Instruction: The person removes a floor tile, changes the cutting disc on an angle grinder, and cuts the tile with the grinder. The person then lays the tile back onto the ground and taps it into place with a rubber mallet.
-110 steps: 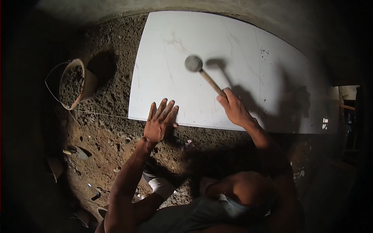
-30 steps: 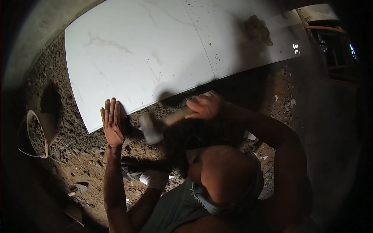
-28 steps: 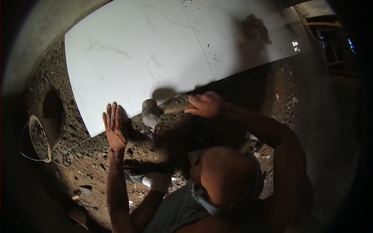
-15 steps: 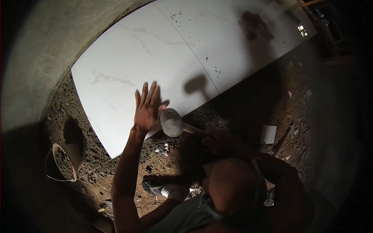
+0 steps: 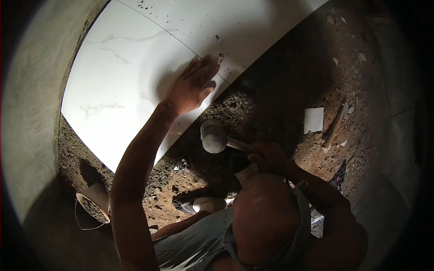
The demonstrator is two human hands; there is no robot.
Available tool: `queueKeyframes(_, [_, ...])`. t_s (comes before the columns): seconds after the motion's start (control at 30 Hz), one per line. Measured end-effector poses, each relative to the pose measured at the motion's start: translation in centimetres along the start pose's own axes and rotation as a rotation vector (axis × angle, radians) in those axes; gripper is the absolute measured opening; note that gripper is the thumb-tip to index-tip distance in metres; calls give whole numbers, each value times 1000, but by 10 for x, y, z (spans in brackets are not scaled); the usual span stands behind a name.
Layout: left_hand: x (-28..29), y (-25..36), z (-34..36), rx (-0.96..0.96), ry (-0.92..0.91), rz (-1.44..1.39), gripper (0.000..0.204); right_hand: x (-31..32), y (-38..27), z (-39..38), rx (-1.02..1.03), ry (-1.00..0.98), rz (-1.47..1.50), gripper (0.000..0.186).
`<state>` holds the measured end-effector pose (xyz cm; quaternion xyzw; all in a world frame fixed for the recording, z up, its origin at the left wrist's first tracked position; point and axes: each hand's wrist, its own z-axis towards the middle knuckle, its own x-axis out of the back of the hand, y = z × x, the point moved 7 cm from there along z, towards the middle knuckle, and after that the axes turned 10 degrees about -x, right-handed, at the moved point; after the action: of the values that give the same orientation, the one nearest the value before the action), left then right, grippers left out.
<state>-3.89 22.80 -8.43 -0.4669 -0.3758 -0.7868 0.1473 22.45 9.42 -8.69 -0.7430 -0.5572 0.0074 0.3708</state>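
Note:
A white marble-patterned floor tile (image 5: 101,67) lies at the left and middle, its long edge against a second white tile (image 5: 253,20) along a thin seam (image 5: 174,37). My left hand (image 5: 192,86) is over the first tile near that seam, fingers stretched out and holding nothing; whether the palm touches the tile I cannot tell. My right hand (image 5: 270,158) grips the wooden handle of a mallet (image 5: 213,137) with a thick greyish head. The mallet head is above the dark ground, off the tile's near edge. Dark crumbs (image 5: 220,54) are scattered by the seam.
A bucket (image 5: 97,198) with a wire handle lies tilted at the lower left. A bare wall (image 5: 31,90) borders the tiles on the left. Rough soil (image 5: 230,106) lies along their near edge, with a square white tile piece (image 5: 313,120) and small scraps at right.
My left hand has moved right and farther away, close to the seam. The mallet has drawn off the tile's edge, still in my right hand. The whole view has shifted too.

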Motion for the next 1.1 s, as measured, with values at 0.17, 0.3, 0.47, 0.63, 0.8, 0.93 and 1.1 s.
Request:
queueKeyframes(0.17, [-14, 32, -10, 66, -131, 138, 71, -6, -7, 5, -3, -81, 24, 48])
queueKeyframes(0.3, [-25, 53, -13, 134, -155, 113, 72, -10, -10, 4, 30, -112, 38, 43])
queueKeyframes(0.47, [-27, 61, -11, 168, -110, 111, 65, -16, -2, -1, 8, -140, 25, 39])
queueKeyframes(0.63, [-30, 57, 1, 248, -140, 322, 61, -12, 1, -3, -42, -105, 60, 36])
queueKeyframes(0.8, [-30, 55, 0, 179, -206, 515, 61, -7, -5, -5, -42, -58, 6, 39])
queueKeyframes(0.93, [-31, 54, -4, 144, -222, 611, 77, -7, 2, -9, -96, -74, 74, 40])
queueKeyframes(1.1, [-35, 54, -3, 285, -167, 656, 66, -12, 7, -10, 27, 28, -26, 39])
